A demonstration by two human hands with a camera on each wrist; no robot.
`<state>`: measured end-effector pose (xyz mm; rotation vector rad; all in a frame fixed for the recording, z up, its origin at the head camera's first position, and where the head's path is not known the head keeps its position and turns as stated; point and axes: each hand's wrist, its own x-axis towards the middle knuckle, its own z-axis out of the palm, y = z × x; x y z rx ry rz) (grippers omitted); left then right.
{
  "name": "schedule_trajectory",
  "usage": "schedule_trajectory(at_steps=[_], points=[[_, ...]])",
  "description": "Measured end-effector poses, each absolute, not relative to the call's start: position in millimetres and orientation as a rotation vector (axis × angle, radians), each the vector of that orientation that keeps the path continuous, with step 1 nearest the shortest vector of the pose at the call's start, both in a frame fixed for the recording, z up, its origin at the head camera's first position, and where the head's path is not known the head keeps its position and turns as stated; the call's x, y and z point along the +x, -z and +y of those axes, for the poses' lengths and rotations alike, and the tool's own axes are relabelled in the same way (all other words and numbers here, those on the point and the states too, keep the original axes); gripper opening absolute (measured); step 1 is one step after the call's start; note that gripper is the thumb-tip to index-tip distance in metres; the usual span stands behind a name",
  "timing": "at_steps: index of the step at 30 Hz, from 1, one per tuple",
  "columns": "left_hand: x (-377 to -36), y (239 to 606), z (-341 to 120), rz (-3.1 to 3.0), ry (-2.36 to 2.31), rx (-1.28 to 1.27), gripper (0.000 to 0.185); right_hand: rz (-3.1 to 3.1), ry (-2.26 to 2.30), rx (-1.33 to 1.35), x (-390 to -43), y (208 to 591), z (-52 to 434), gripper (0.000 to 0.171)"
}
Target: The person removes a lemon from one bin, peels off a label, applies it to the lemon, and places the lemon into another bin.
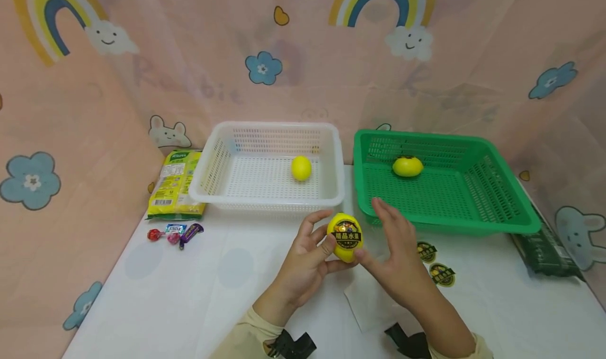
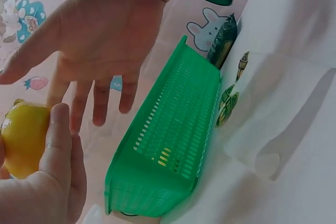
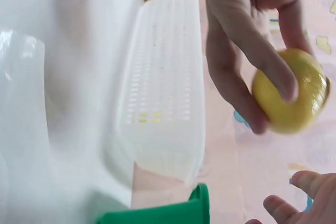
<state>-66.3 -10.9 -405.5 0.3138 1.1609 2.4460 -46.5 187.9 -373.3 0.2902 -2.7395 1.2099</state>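
My left hand point(image 1: 298, 269) holds a yellow lemon point(image 1: 342, 222) between thumb and fingers, above the table in front of the two baskets. A round black-and-gold sticker point(image 1: 347, 237) on the lemon faces the head camera. Close to the lemon's right side is my right hand point(image 1: 400, 259), fingers extended and holding nothing. In the left wrist view, the right hand point(image 2: 113, 35) appears apart from the lemon point(image 2: 26, 140). Two similar stickers point(image 1: 442, 275) lie right of the right hand, near a pale sheet point(image 1: 366, 301) partly hidden under that arm.
A white basket point(image 1: 270, 198) at the back holds one plain yellow lemon point(image 1: 301, 168). The green basket point(image 1: 454, 219) beside it holds another lemon point(image 1: 407, 168) with a dark mark on top. Wrapped candies point(image 1: 191, 233) and a yellow packet point(image 1: 175, 190) lie left; a dark green packet point(image 1: 549, 253) lies right.
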Motion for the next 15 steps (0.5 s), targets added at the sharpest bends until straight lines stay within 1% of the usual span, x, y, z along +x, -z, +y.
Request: schedule_trajectory(at_steps=[10,15], points=[[-67,408,-14,1.194,-2.445,0.307,0.027,-2.667,-1.187,0.222,-50,365,228,0.087],[-68,410,-14,1.244,-2.426,0.297,0.030,-2.635,-1.177,0.141,-51,371,256,0.080]])
